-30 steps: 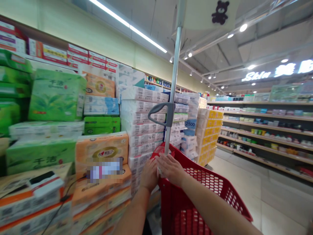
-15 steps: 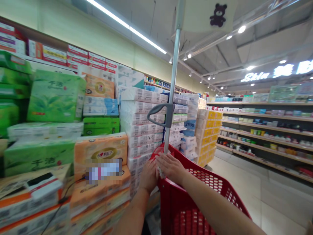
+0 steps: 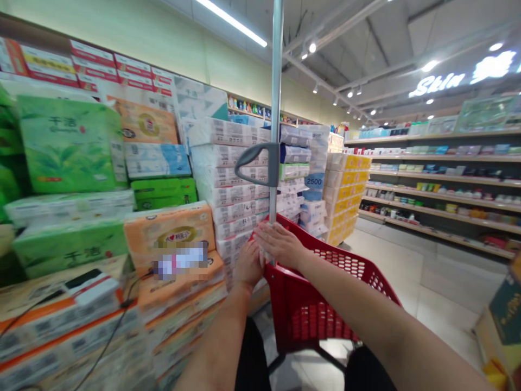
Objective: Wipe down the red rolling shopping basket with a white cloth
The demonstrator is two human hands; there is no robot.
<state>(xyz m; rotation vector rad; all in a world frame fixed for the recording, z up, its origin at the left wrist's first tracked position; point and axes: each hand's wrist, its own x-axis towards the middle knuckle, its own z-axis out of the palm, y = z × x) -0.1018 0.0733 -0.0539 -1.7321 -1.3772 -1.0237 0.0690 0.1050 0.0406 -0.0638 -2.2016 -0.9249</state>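
Pale tiled shop floor point(image 3: 407, 271) under you carries red perforated plastic trolley basket point(image 3: 325, 304) ahead, stacked orange tissue packs point(image 3: 171, 239) and green ones point(image 3: 69, 244) on your left, white paper-roll stack point(image 3: 232, 179) behind, yellow box stack point(image 3: 345, 201) beyond. Long wall shelves point(image 3: 448, 203) on your right hold small goods.

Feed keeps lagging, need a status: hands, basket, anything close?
Both hands, left hand and right hand, on red basket at its pole. Tissue packs stacked close left.
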